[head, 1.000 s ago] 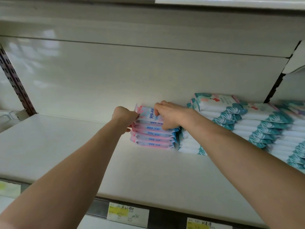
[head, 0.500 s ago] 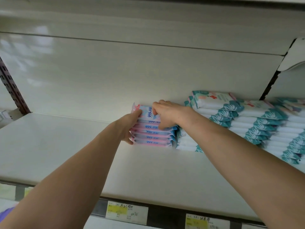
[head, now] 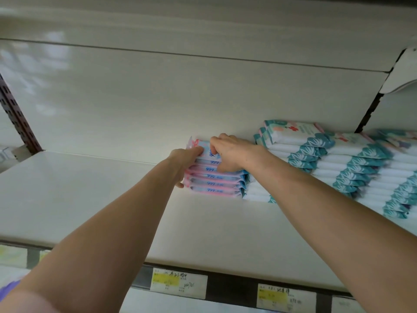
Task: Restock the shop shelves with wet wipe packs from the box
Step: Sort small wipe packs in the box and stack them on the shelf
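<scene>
Obs., head view.

Item: pink stack (head: 214,182) of wet wipe packs, six or so high, "999" print on the near edges. It sits far back on the shelf (head: 90,199), at or just in front of the back panel (head: 158,105). No gap can be confirmed. Long axis of the packs runs left-right, parallel w/ the shelf front. Top pack (head: 204,146) is tilted, its left end raised and not flush w/ those under it.

Left hand (head: 185,161): at the left short end of the stack, fingers curled over the top corner, thumb low by the bottom pack. It grips that end.

Right hand (head: 230,152): on top of the stack toward the right, fingers hooked over the top pack, thumb pressed on the near edges of the upper packs. It holds the upper packs.

Key relation: the stack lies between the two hands, left hand at its end, right hand above and in front. Both are in contact, so neither is nearer.

Adjacent: teal packs (head: 316,152) stand immediately right. The stack's right end is touching or just beside them, cannot tell which.

Assessment: the step appears to be squaring the stack. Next move prob. needs a push right and far along the long axis and the top pack levelled.

Risk: the top pack could slide off to the left.

Box not in view. Price labels (head: 178,282) on the shelf front, unreadable.
</scene>
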Available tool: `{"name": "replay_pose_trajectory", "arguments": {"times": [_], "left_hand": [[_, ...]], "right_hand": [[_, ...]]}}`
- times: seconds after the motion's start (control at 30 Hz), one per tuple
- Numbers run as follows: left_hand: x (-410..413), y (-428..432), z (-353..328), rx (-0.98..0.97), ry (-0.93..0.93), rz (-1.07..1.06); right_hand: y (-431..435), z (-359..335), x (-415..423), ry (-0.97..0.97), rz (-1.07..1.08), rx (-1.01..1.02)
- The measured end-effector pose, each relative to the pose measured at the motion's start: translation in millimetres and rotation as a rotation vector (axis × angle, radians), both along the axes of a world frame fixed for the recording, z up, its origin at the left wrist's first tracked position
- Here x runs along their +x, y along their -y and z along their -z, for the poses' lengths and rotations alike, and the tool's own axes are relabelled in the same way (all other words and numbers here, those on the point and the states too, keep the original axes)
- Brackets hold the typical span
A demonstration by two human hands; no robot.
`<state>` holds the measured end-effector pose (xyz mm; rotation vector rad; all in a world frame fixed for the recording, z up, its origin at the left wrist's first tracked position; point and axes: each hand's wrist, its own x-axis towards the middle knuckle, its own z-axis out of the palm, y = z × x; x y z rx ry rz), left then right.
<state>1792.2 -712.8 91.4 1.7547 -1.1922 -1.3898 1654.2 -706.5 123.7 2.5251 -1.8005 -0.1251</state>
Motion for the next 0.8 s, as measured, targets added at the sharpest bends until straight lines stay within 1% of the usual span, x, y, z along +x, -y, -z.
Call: {"name": "replay_pose_trajectory", "arguments": {"times": [0.1, 0.2, 0.27, 0.4, 0.53, 0.63, 0.8], "left_hand": [[2, -4, -6, -0.051, 0.056, -0.014], [9, -6, -15, -0.149, 0.090, -0.047], [15, -11, -20, -0.192, 0.067, -0.105], [30, -29, -30, -0.217, 0.026, -0.178], [48, -61, -40, -0.212, 0.023, -0.239], [60, -89, -43, -0.186, 0.031, -0.353], [71, -140, -33, -0.158, 0.035, -0.587]], "right_hand": [[-4, -7, 4, -0.038, 0.028, 0.008], [-11, -17, 12, -0.059, 0.025, -0.010], [-16, -22, 18, -0.070, 0.002, -0.030], [-30, -33, 39, -0.093, -0.066, -0.022], [-39, -33, 68, -0.096, -0.180, -0.043], [-49, -32, 87, -0.068, -0.297, -0.016], [-74, -21, 114, -0.080, -0.526, -0.018]]}}
